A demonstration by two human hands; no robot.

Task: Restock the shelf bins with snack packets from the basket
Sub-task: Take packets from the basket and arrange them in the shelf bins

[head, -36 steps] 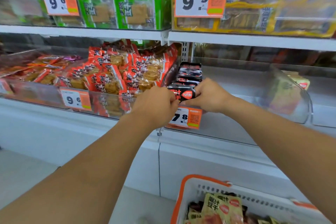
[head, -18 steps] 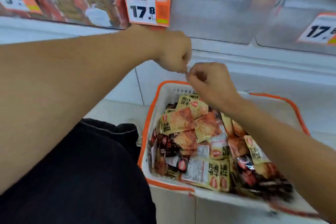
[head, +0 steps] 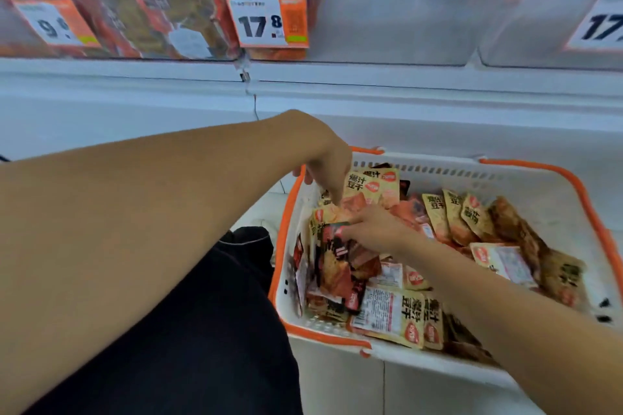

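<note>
Basket [head: 553, 178] sitting low before the shelf front, snack packets [head: 397, 313] lying heaped inside it, left hand [head: 328, 168] hanging over its far left corner, right hand [head: 374, 229] reaching in just below, shelf bins [head: 387, 27] sitting above and behind, price tag [head: 266, 20] hanging on a bin front

1. Basket [head: 553, 178]: white slotted plastic with an orange rim, low at right, below the shelf.
2. Snack packets [head: 397, 315]: yellow and dark red-black pouches, heaped loose in the basket, some flat, some on edge, several back side up.
3. Shelf bins [head: 387, 27]: clear-fronted, in a row along the top. The left bin is packed with red packets; the middle one holds black packets at its left end.
</note>
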